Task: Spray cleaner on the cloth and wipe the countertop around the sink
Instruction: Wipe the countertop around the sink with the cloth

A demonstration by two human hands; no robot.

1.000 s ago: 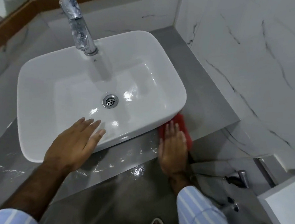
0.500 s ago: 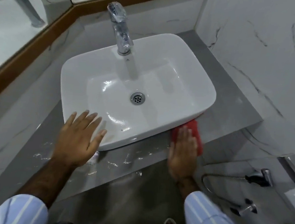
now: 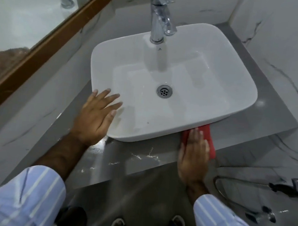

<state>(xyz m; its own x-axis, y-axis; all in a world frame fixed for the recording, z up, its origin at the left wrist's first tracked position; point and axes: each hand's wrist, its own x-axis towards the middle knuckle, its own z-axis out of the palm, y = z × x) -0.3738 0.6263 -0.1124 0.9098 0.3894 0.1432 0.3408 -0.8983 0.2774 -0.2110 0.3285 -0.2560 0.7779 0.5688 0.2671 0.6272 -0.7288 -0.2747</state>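
Note:
A white rectangular sink point(image 3: 234, 109) sits on a grey countertop point(image 3: 141, 158). My right hand point(image 3: 194, 155) lies flat on a red cloth point(image 3: 209, 140), pressing it onto the counter's front strip, at the sink's front right corner. The cloth's far end is tucked under the basin's rim. My left hand point(image 3: 96, 117) rests with spread fingers on the sink's front left rim and holds nothing. Wet streaks shine on the counter between my hands. No spray bottle is in view.
A chrome tap point(image 3: 159, 21) stands at the back of the sink. A wood-framed mirror point(image 3: 27, 23) runs along the left. Marble wall point(image 3: 283, 52) closes the right side. Below right hangs a hand sprayer with hose point(image 3: 285, 187). My feet show on the floor.
The view has swung left, so sink and hands now sit further right in frame. My right hand stays on the cloth near the sink's front right corner; my left hand stays on the front left rim.

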